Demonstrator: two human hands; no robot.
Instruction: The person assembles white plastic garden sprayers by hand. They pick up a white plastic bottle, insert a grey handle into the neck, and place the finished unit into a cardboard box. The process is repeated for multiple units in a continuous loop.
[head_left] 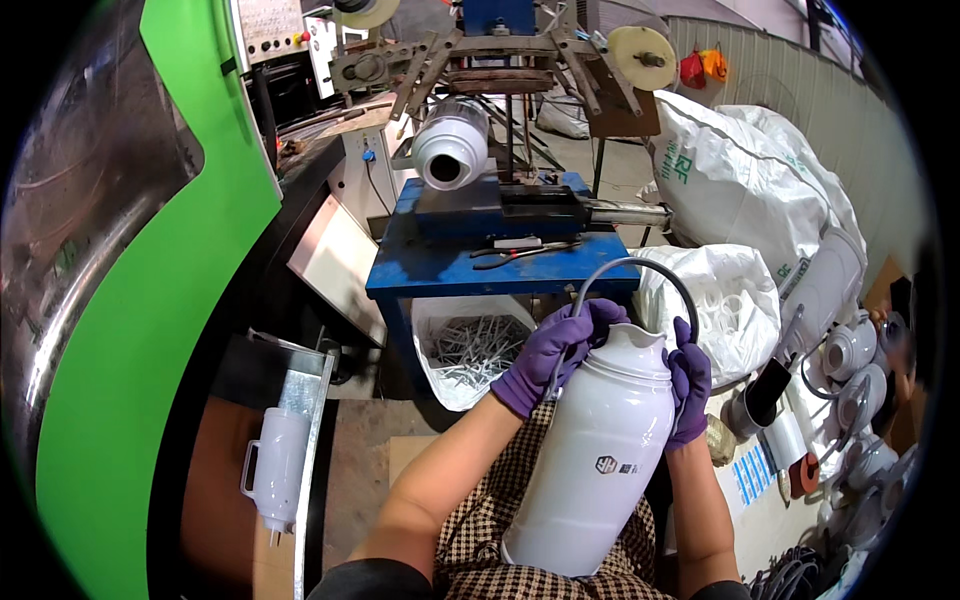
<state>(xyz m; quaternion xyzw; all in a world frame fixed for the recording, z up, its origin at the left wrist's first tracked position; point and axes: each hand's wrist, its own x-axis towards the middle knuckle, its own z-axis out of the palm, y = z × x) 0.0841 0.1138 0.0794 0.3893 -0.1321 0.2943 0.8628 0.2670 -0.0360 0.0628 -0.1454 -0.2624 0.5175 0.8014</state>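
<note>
White jug body [595, 460]: upright on my lap | my left hand [553, 352]: fingers closed on grey wire handle [628, 272] at rim | my right hand [688, 388]: fingers clamped at neck, handle's other end.

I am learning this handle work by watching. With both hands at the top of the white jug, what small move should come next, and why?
Probably press the handle's ends down into the sides of the neck. The grey wire handle arches over the white jug on the lap, the left hand grips one end at the neck and the right hand the other. Whether either end is already seated cannot be seen.
</note>
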